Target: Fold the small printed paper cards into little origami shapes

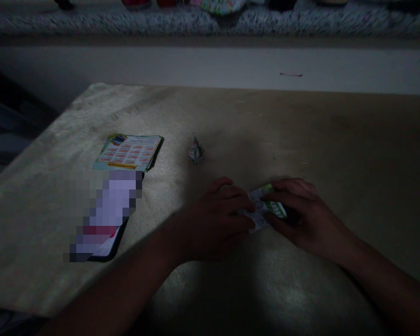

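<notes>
A small folded piece of printed paper, white with green, lies on the beige table near the front middle. My left hand grips its left side with curled fingers. From the right, my right hand pinches and presses the same paper against the table. A tiny folded paper figure stands alone a little beyond my left hand.
A stack of colourful printed sheets lies at the left. Just in front of the stack sits a dark-edged flat device with a blurred screen. Beyond the table are a pale floor and a shaggy grey rug. The scene is dim.
</notes>
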The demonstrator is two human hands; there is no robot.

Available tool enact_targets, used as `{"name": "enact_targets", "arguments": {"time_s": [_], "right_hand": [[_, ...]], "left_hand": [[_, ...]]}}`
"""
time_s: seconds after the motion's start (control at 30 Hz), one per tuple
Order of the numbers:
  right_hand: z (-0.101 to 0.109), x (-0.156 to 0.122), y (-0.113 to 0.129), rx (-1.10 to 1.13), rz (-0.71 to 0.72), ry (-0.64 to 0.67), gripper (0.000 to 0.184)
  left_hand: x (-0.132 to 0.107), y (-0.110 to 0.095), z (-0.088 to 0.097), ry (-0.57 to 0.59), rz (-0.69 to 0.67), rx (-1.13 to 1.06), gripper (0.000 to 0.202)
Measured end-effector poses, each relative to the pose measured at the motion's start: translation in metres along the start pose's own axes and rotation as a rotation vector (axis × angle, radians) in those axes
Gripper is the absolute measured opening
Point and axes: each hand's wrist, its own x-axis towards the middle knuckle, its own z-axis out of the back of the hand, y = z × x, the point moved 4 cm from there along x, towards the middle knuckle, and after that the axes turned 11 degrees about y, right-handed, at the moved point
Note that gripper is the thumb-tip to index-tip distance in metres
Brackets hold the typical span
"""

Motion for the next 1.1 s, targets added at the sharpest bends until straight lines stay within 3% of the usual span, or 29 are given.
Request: {"name": "enact_targets", "arguments": {"time_s": [0.27,0.57,0.83,1.1], "right_hand": [[-0.003,-0.002,0.000,-0.070,-0.015,0.064,0.036],[-0.004,-0.002,0.003,-0.075,-0.018,0.066,0.037],[-0.006,-0.003,0.006,-0.087,-0.069,0.090,0.041],[-0.007,-0.002,0.007,-0.086,-0.080,0.109,0.044]], "left_hand": [[0.000,0.002,-0.003,0.004,0.031,-0.046,0.015],[0.005,0.015,-0.007,-0.096,0.101,-0.196,0.017],[0.000,0.015,0.001,-0.017,0.099,-0.230,0.019],[0.000,0.015,0.003,-0.027,0.096,-0.213,0.015]]}}
